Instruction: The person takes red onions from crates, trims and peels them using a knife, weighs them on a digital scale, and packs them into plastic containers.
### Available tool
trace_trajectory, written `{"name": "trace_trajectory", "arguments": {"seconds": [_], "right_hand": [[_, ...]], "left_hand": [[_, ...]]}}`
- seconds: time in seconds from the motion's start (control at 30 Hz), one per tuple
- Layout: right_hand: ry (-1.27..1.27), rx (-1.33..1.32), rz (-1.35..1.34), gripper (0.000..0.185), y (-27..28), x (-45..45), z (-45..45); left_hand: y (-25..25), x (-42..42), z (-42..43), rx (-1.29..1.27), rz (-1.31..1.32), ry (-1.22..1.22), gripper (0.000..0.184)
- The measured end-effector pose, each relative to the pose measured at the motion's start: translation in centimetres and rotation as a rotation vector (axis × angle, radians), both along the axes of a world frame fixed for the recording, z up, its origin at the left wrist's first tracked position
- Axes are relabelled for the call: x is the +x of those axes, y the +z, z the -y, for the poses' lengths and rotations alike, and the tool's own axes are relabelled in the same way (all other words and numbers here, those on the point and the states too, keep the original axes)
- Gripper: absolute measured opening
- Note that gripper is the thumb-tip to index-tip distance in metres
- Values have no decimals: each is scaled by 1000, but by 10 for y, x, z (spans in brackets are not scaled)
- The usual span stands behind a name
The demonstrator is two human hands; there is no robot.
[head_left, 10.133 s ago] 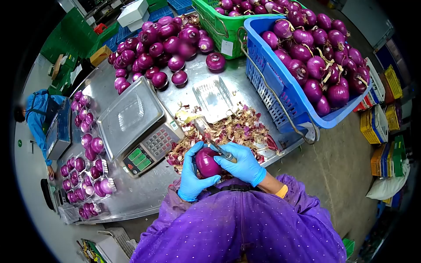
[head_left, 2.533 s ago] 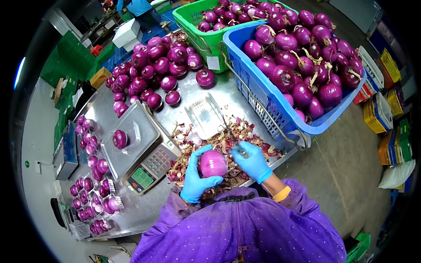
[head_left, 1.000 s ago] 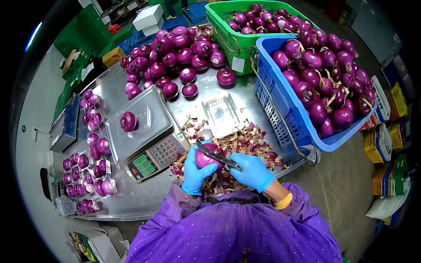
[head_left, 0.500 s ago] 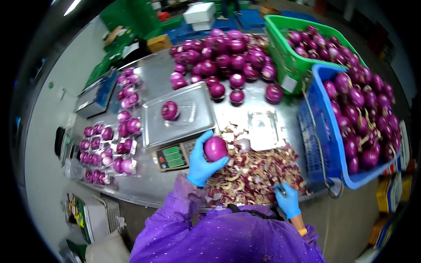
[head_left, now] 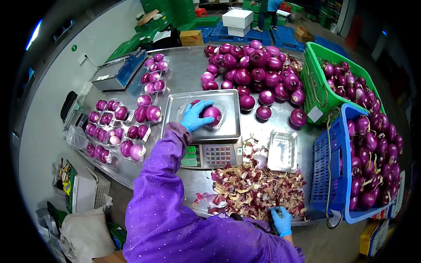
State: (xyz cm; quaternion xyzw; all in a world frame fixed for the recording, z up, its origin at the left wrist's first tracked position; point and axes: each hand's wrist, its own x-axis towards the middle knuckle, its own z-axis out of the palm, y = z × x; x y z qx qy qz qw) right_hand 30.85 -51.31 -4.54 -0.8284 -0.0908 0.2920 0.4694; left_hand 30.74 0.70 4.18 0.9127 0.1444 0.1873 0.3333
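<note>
My left hand (head_left: 196, 116), blue-gloved, reaches over the scale's metal pan (head_left: 232, 131). Its thumb and fingers are round a peeled purple onion (head_left: 213, 114) in a clear plastic tray. Partly behind the fingers, a second onion (head_left: 194, 103) shows. Low on the right, my right hand (head_left: 281, 220) is closed beside the heap of onion skins (head_left: 258, 188); a small part of the knife handle shows between its fingers, and the blade is hidden. The scale's keypad (head_left: 218, 154) faces me. An unused clear tray (head_left: 283, 150) lies right of the scale.
Loose onions (head_left: 258, 72) are piled at the table's back. Packed onion trays (head_left: 116, 127) stand on the left. A green crate (head_left: 310, 87) and a blue crate (head_left: 344, 175) of onions line the right side. A person (head_left: 267, 13) stands in the far background.
My left hand has carried the onion forward and left onto the scale pan, beside the onion there. My right hand has moved away from it, to the lower right. The view has swung left.
</note>
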Motion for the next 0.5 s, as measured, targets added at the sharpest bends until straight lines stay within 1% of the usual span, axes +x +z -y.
{"name": "trace_trajectory", "arguments": {"seconds": [0.03, 0.07, 0.1, 0.17, 0.2, 0.23, 0.3, 0.33, 0.37, 0.43, 0.5], "right_hand": [[-4, -1, -15, 11, -1, 0, 0], [-9, -4, -29, 11, 0, 0, 0], [-14, -5, -43, 11, 0, 1, -1], [-39, 7, -84, 10, 0, -1, -3], [-56, 9, -119, 10, 2, -2, -5], [-71, 9, -154, 9, 3, -2, -6], [-87, 27, -224, 9, 4, -1, -11], [-94, 24, -268, 9, 10, 0, -16], [-100, 20, -313, 9, 16, 2, -21], [-104, 35, -334, 9, 31, 7, -36], [-85, 52, -323, 9, 34, 13, -47]], "left_hand": [[1, -1, -3, -74, 36, -12, 69], [3, -7, -7, -152, 9, 39, 63], [8, -12, -9, -105, 55, 86, 58], [15, -25, -8, -237, 327, 209, 51], [18, -33, -8, -327, 455, 223, 49], [13, -41, -20, -331, 526, 257, 48], [9, -58, -37, -296, 570, 362, 48], [8, -64, -44, -359, 611, 371, 48], [5, -72, -46, -367, 595, 411, 49], [8, -83, -49, -303, 533, 422, 50], [13, -86, -51, -346, 459, 387, 51]]}}
